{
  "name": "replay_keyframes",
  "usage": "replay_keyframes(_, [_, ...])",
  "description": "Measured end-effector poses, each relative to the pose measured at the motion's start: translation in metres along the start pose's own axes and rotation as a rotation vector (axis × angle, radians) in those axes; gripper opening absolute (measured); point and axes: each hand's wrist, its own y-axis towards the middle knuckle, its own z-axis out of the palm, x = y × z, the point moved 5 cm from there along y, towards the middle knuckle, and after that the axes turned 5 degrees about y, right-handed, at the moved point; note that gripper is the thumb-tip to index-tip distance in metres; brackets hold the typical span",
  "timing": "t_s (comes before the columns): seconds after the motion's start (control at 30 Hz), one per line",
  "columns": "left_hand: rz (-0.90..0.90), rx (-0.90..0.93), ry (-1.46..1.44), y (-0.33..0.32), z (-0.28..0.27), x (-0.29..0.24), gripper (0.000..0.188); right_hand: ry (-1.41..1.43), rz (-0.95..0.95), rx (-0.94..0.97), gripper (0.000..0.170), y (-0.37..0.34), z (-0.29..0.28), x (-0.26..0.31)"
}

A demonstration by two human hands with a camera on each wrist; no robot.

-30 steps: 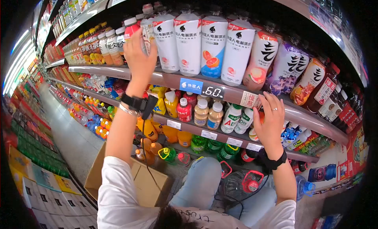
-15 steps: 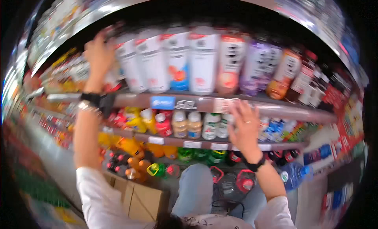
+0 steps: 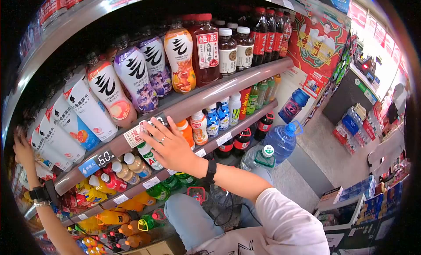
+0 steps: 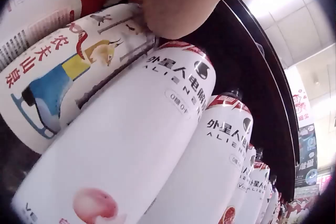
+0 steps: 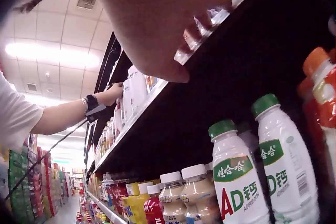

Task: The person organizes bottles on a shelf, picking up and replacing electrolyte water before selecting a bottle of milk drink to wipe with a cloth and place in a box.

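Note:
At the far left of the head view, my left hand point(image 3: 23, 150) is up among the bottles on the upper shelf. The left wrist view shows it over the neck of a white bottle with a skate drawing point(image 4: 68, 77); its fingertips are hidden, so I cannot tell whether they grip it. White electrolyte-water bottles point(image 3: 90, 107) stand beside that hand. My right hand point(image 3: 169, 143) rests with fingers spread on the shelf's front rail, over a red-and-white label point(image 3: 134, 136). Green-capped milk-drink bottles point(image 5: 234, 176) stand below it on the lower shelf.
Peach, purple and orange drink bottles point(image 3: 180, 62), then a red-capped dark bottle point(image 3: 207, 49), line the upper shelf rightward. Below, large water jugs point(image 3: 280, 143) stand on the floor near my knees. A cardboard box point(image 3: 153, 248) sits at the bottom. An aisle point(image 3: 302, 167) runs right.
The head view has swung right, so the shelf and left hand now appear farther left. The right hand stays at the same label on the rail. My left hand remains among the upper-shelf bottles.

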Motion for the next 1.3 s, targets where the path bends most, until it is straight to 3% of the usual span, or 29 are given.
replay_keyframes(0.2, [0.054,-0.001,-0.139,0.004,-0.01,0.011,0.044,-0.007,-0.007,-0.015,0.063,0.001,-0.001,0.0])
replay_keyframes(0.33, [-0.05,0.106,-0.142,0.004,-0.008,0.019,0.046,-0.015,0.003,-0.032,0.061,0.0,0.001,0.001])
replay_keyframes(0.47, [-0.202,0.08,0.107,-0.016,-0.058,-0.035,0.049,-0.047,-0.025,-0.045,0.064,-0.001,0.002,0.002])
replay_keyframes(0.57, [-0.136,-0.041,0.125,-0.04,-0.1,-0.089,0.05,-0.046,-0.016,-0.05,0.063,-0.001,0.001,0.003])
replay_keyframes(0.63, [-0.072,-0.037,-0.022,-0.06,-0.112,-0.108,0.051,-0.04,-0.002,-0.05,0.06,-0.002,0.0,0.004])
replay_keyframes(0.7, [0.055,-0.193,-0.079,-0.084,-0.119,-0.13,0.052,-0.043,0.018,-0.054,0.056,-0.002,0.001,0.004])
replay_keyframes(0.73, [0.115,-0.226,0.009,-0.1,-0.124,-0.146,0.052,-0.062,-0.001,-0.055,0.063,-0.002,0.003,0.004])
replay_keyframes(0.77, [0.043,-0.115,-0.017,-0.114,-0.128,-0.157,0.052,-0.066,-0.002,-0.059,0.063,-0.002,0.002,0.005])
replay_keyframes(0.83, [-0.001,-0.053,-0.105,-0.138,-0.145,-0.185,0.051,-0.069,0.003,-0.064,0.062,-0.003,0.001,0.007])
replay_keyframes(0.93, [0.009,0.059,-0.057,-0.194,-0.116,-0.176,0.048,-0.103,0.011,-0.035,0.059,-0.007,0.001,0.009])
replay_keyframes(0.97, [-0.015,0.044,-0.09,-0.202,-0.131,-0.188,0.047,-0.121,0.015,-0.029,0.058,-0.01,0.0,0.013])
replay_keyframes(1.1, [0.03,0.07,-0.264,-0.237,-0.165,-0.221,0.045,0.064,0.081,-0.006,0.039,-0.046,-0.002,0.039])
replay_keyframes(1.3, [-0.07,0.4,-0.382,-0.302,-0.212,-0.242,0.042,0.264,0.267,0.052,0.02,-0.116,0.009,0.054])
